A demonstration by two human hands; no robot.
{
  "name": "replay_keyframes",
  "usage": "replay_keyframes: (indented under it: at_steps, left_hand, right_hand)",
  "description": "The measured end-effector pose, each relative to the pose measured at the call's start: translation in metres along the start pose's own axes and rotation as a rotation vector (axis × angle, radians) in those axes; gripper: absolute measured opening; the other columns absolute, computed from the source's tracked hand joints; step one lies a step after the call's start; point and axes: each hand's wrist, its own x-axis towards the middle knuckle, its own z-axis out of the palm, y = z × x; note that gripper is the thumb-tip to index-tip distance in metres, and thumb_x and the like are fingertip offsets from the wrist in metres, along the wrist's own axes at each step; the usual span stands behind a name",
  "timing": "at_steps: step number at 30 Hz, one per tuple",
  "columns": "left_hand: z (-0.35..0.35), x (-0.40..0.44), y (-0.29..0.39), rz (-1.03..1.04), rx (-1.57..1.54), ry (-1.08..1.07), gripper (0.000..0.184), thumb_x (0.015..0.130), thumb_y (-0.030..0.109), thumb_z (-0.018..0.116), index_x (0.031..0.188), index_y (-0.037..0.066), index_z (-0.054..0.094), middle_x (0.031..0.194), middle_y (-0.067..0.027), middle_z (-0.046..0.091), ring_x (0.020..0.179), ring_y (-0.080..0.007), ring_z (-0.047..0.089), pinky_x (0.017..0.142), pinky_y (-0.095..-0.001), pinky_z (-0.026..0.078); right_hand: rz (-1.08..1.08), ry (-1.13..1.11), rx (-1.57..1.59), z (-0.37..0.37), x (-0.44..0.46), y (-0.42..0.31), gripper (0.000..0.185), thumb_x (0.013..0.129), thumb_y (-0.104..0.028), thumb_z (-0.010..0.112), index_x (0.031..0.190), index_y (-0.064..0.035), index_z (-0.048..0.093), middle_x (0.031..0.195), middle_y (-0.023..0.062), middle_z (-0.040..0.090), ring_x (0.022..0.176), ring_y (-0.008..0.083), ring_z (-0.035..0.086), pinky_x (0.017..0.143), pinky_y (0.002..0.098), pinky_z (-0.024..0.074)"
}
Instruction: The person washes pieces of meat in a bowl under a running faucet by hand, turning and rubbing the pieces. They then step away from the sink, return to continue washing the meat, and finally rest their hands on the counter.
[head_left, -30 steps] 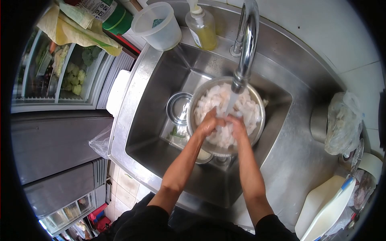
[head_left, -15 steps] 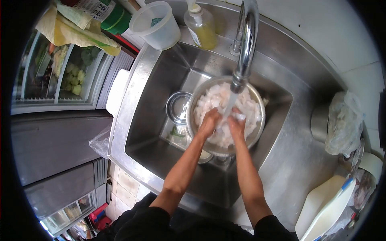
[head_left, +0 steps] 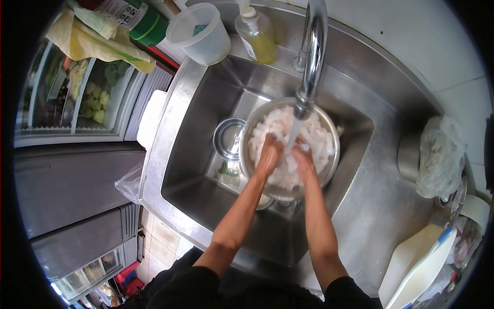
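Observation:
A round metal bowl [head_left: 335, 154] full of pale, whitish-pink pieces [head_left: 282, 177] stands in the steel sink [head_left: 278, 232]. From the curved faucet [head_left: 312, 72] water runs down into it. My left hand [head_left: 270, 154] is at the left of the stream, among the pieces, its fingers partly bent and partly hidden. On the stream's right, my right hand [head_left: 304, 158] also touches the pieces; its fingertips are blurred by water and motion. What either hand grips, if anything, cannot be made out.
Left of the bowl, a small round metal dish [head_left: 229, 138] lies in the sink near green scraps [head_left: 226, 170]. A plastic tub [head_left: 200, 38] and a soap bottle [head_left: 257, 38] stand behind. At the right are a plastic bag [head_left: 440, 157] and a white container [head_left: 414, 262].
Both hands have shifted slightly within the bowl, the fingers moving among the pieces. The bowl stays in place and the water keeps running.

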Motion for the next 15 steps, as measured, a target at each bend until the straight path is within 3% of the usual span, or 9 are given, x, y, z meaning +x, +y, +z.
replay_keyframes:
  at_steps: [6, 9, 12, 15]
  left_hand:
    - [0.006, -0.002, 0.003, 0.019, 0.025, -0.013, 0.025, 0.081, 0.018, 0.052, 0.099, 0.0, 0.051, 0.092, -0.0094, 0.054, 0.085, -0.0172, 0.051, 0.068, -0.0279, 0.044]
    - [0.006, 0.0, 0.003, 0.016, 0.067, 0.006, 0.026, 0.085, 0.023, 0.058, 0.097, 0.0, 0.052, 0.09, -0.0084, 0.055, 0.081, -0.0159, 0.051, 0.068, -0.027, 0.043]
    - [0.006, 0.004, -0.004, 0.009, 0.104, 0.028, 0.027, 0.087, 0.024, 0.061, 0.096, -0.001, 0.053, 0.088, -0.0085, 0.058, 0.079, -0.0155, 0.053, 0.068, -0.0277, 0.043]
    - [0.007, 0.008, -0.008, 0.045, 0.131, 0.068, 0.026, 0.089, 0.023, 0.059, 0.096, -0.002, 0.055, 0.088, -0.0098, 0.06, 0.078, -0.0161, 0.055, 0.069, -0.0289, 0.045]
  right_hand:
    - [-0.005, -0.083, 0.024, -0.001, -0.012, -0.013, 0.04, 0.077, -0.013, 0.057, 0.116, -0.0013, 0.061, 0.098, 0.0041, 0.062, 0.088, 0.0138, 0.055, 0.077, 0.0285, 0.046]
    - [-0.062, -0.143, -0.075, -0.004, -0.008, -0.007, 0.046, 0.079, -0.006, 0.057, 0.124, -0.0014, 0.057, 0.103, 0.0039, 0.063, 0.09, 0.0138, 0.059, 0.076, 0.0278, 0.0487]
    - [-0.207, -0.094, -0.156, 0.002, -0.014, -0.009, 0.042, 0.08, -0.005, 0.055, 0.122, -0.0008, 0.058, 0.1, 0.0027, 0.063, 0.086, 0.0122, 0.057, 0.075, 0.0264, 0.0474]
    - [-0.211, -0.07, -0.171, 0.002, -0.013, -0.007, 0.036, 0.078, -0.008, 0.054, 0.112, 0.0033, 0.06, 0.092, 0.0026, 0.06, 0.079, 0.0124, 0.051, 0.069, 0.0265, 0.0435]
